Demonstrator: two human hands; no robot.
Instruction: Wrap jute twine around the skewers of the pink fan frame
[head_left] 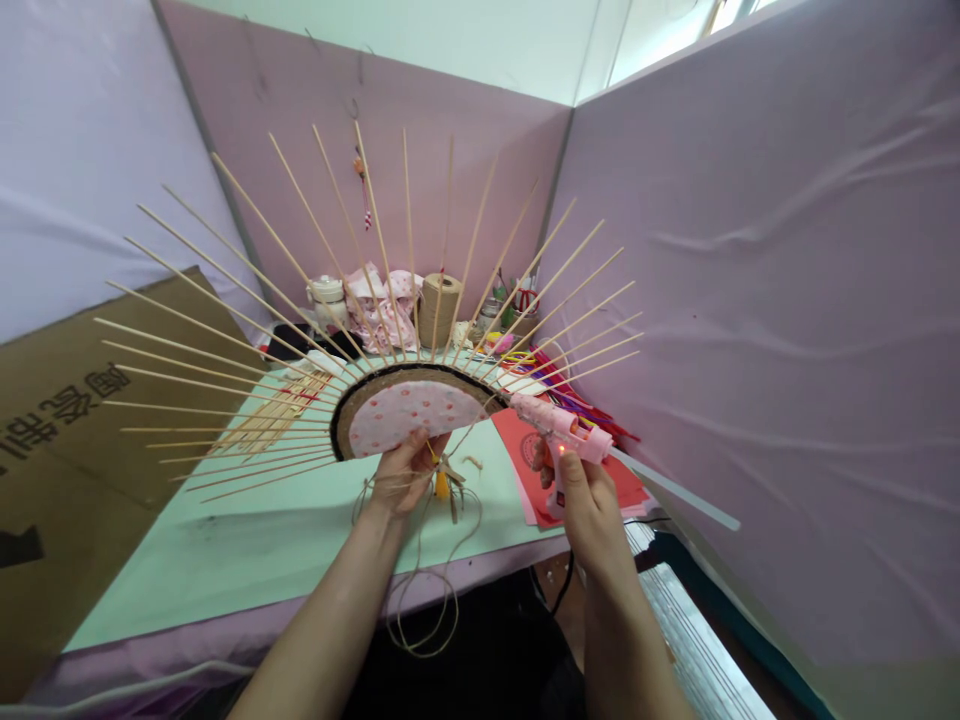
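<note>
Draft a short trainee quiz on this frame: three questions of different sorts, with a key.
1. Which hand holds the pink glue gun?
2. True or false: a long translucent stick pokes out of the glue gun's rear.
3. What fans out from the dotted half-disc in the left hand?
A) feathers
B) thin wooden sticks
C) paper strips

Key: 1. The right hand. 2. True. 3. B.

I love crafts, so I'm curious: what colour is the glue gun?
The glue gun is pink, seen best in the head view.
</note>
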